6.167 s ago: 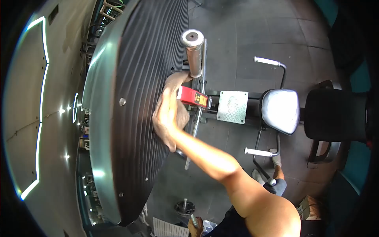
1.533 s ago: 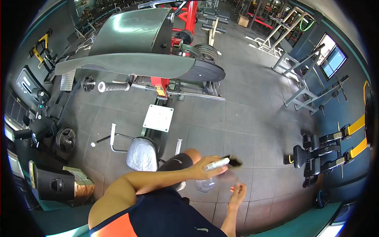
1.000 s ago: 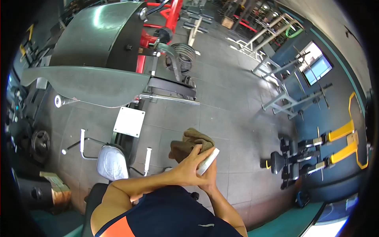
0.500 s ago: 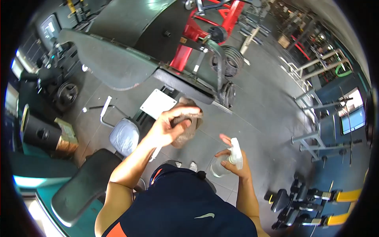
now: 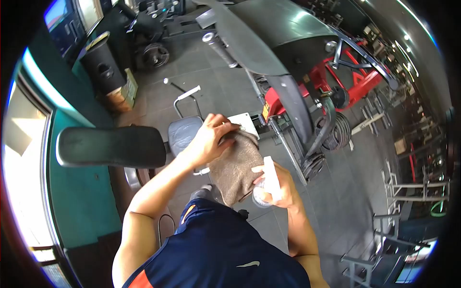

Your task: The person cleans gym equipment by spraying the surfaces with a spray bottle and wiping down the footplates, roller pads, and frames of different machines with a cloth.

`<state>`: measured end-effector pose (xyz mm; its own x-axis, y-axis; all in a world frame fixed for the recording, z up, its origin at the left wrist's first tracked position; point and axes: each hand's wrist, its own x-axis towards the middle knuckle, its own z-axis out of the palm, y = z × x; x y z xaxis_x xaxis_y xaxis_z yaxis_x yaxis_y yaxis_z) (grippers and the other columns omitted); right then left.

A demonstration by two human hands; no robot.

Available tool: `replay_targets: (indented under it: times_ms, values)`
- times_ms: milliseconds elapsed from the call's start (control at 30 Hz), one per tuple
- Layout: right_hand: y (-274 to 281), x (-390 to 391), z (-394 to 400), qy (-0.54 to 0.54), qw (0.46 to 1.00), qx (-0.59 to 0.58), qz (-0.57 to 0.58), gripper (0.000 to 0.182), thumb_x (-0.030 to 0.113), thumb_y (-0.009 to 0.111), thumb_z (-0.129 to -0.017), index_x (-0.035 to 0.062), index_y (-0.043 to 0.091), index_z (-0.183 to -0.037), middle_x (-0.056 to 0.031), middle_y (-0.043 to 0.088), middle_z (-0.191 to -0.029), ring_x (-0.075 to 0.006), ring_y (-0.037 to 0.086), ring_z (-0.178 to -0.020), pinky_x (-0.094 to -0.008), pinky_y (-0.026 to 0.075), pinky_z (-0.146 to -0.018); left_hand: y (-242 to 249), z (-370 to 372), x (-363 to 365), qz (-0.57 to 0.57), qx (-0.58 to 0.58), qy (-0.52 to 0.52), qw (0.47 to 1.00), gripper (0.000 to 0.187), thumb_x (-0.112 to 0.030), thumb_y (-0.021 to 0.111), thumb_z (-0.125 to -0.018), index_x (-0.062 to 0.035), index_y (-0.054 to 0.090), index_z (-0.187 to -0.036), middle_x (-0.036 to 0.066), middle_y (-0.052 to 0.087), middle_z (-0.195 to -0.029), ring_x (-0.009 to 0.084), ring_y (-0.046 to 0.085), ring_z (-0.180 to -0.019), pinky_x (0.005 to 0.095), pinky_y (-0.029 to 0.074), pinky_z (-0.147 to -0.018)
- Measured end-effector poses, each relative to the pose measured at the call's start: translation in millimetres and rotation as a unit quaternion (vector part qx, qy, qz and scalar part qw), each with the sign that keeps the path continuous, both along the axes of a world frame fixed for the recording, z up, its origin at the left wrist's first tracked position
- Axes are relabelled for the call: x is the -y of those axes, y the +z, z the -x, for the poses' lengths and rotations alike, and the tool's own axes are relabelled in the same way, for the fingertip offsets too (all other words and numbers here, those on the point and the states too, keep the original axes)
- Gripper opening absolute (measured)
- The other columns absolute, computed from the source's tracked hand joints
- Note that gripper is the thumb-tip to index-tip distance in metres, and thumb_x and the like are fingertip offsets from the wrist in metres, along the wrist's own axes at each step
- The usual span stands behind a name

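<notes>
A brown cloth [image 5: 236, 168] hangs spread out in front of my body, its upper edge pinched in my left hand [image 5: 214, 139]. My right hand [image 5: 280, 187] is wrapped round a spray bottle [image 5: 272, 180] with a white trigger head and a clear body. The fingertips of that hand reach the right edge of the cloth, and the bottle overlaps the cloth's lower right side in this view. Beyond the cloth lies a white square plate [image 5: 244, 125], partly covered by it.
A padded grey seat [image 5: 185, 135] stands beyond my left forearm, with a black bench pad [image 5: 113, 146] to its left. A large machine with a grey panel [image 5: 254, 41] and red frame [image 5: 312, 84] stands ahead. Weight plates [image 5: 334, 132] hang on its right; a black bin [image 5: 102, 65] stands far left.
My view has swung left. The cloth, bunched in my left hand before, now hangs open, and my right hand has brought the spray bottle in against its edge.
</notes>
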<state>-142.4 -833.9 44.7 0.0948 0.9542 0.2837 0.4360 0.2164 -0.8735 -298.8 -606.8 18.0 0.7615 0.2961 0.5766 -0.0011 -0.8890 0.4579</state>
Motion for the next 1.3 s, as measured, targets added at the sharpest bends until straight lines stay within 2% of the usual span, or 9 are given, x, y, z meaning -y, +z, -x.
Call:
replay_targets:
  times_ms: [133, 233, 300, 533, 733, 900, 967, 1033, 1300]
  values:
    - [-8, -40, 29, -0.055, 0.987, 0.149, -0.023, 0.042, 0.009, 0.077, -0.073, -0.0009, 0.062, -0.111, -0.0157, 0.065, -0.104, -0.0309, 0.070, -0.081, -0.0373, 0.057, -0.072, -74, 7, 10, 0.246, -0.075, 0.250, 0.933, 0.047, -0.047, 0.069, -0.092, -0.0015, 0.061, -0.102, 0.022, 0.059, -0.109, 0.0321, 0.059, -0.095, 0.0445, 0.047, -0.079]
    - [-4, -77, 51, -0.078, 0.975, 0.206, 0.007, 0.036, 0.010, 0.075, -0.074, 0.0000, 0.063, -0.106, -0.0173, 0.065, -0.105, -0.0348, 0.069, -0.085, -0.0399, 0.056, -0.074, -103, 15, -8, 0.856, -0.119, -0.120, 0.488, 0.078, -0.075, 0.047, -0.091, -0.0056, 0.061, -0.123, 0.018, 0.063, -0.127, 0.0250, 0.061, -0.114, 0.0445, 0.050, -0.096]
    - [-15, -103, 60, -0.067, 0.971, 0.220, 0.064, 0.040, 0.011, 0.076, -0.074, 0.0025, 0.063, -0.110, -0.0168, 0.065, -0.102, -0.0364, 0.068, -0.091, -0.0408, 0.056, -0.079, -119, 8, -11, 0.921, -0.027, -0.257, 0.292, 0.076, -0.073, 0.052, -0.090, -0.0089, 0.059, -0.130, 0.012, 0.065, -0.124, 0.0249, 0.062, -0.114, 0.0452, 0.047, -0.104]
    - [-51, -149, 89, -0.146, 0.989, 0.020, 0.022, 0.065, 0.007, 0.064, -0.093, -0.0046, 0.030, -0.148, -0.0279, 0.044, -0.140, -0.0286, 0.071, -0.095, -0.0394, 0.056, -0.084, -146, 3, -73, 0.901, 0.104, -0.210, 0.365, 0.058, -0.046, 0.064, -0.095, -0.0101, 0.049, -0.138, 0.013, 0.061, -0.130, 0.0253, 0.061, -0.118, 0.0446, 0.050, -0.104]
    - [-59, -161, 80, -0.378, 0.920, -0.058, -0.084, 0.048, 0.002, 0.063, -0.089, -0.0072, 0.050, -0.135, -0.0158, 0.063, -0.115, -0.0226, 0.066, -0.096, -0.0341, 0.054, -0.084, -150, -10, -128, 0.824, 0.196, -0.277, 0.454, 0.057, -0.030, 0.063, -0.096, -0.0075, 0.042, -0.144, 0.010, 0.054, -0.137, 0.0249, 0.055, -0.127, 0.0439, 0.042, -0.113]
    - [-32, -196, 43, -0.470, 0.869, -0.068, -0.139, 0.041, 0.002, 0.060, -0.089, -0.0104, 0.056, -0.128, -0.0128, 0.068, -0.108, -0.0171, 0.066, -0.093, -0.0271, 0.052, -0.078, -152, -76, -149, 0.852, 0.272, -0.265, 0.360, 0.057, -0.048, 0.044, -0.103, -0.0080, 0.046, -0.143, 0.015, 0.053, -0.141, 0.0293, 0.053, -0.128, 0.0480, 0.040, -0.113]
    - [-33, -204, 16, -0.506, 0.850, -0.024, -0.145, 0.039, 0.001, 0.056, -0.089, -0.0098, 0.058, -0.127, -0.0116, 0.068, -0.106, -0.0171, 0.066, -0.094, -0.0279, 0.053, -0.079, -129, -109, -153, 0.810, 0.281, -0.200, 0.475, 0.066, -0.058, 0.044, -0.101, -0.0070, 0.043, -0.144, 0.015, 0.053, -0.137, 0.0279, 0.055, -0.122, 0.0445, 0.045, -0.106]
    - [-35, -215, -2, -0.518, 0.848, 0.041, -0.105, 0.035, 0.004, 0.057, -0.089, -0.0084, 0.062, -0.122, -0.0123, 0.070, -0.103, -0.0197, 0.067, -0.093, -0.0313, 0.054, -0.079, -101, -137, -157, 0.872, 0.297, -0.217, 0.322, 0.065, -0.059, 0.043, -0.101, -0.0084, 0.047, -0.141, 0.013, 0.056, -0.133, 0.0271, 0.056, -0.119, 0.0443, 0.046, -0.104]
    - [-16, -254, -21, -0.458, 0.782, 0.406, -0.114, 0.023, 0.007, 0.060, -0.075, -0.0058, 0.063, -0.094, -0.0198, 0.064, -0.087, -0.0402, 0.065, -0.081, -0.0460, 0.053, -0.074, -25, -218, -154, 0.866, 0.359, -0.302, 0.172, 0.060, -0.071, 0.044, -0.094, -0.0127, 0.059, -0.097, 0.011, 0.062, -0.082, 0.0318, 0.063, -0.071, 0.0475, 0.055, -0.059]
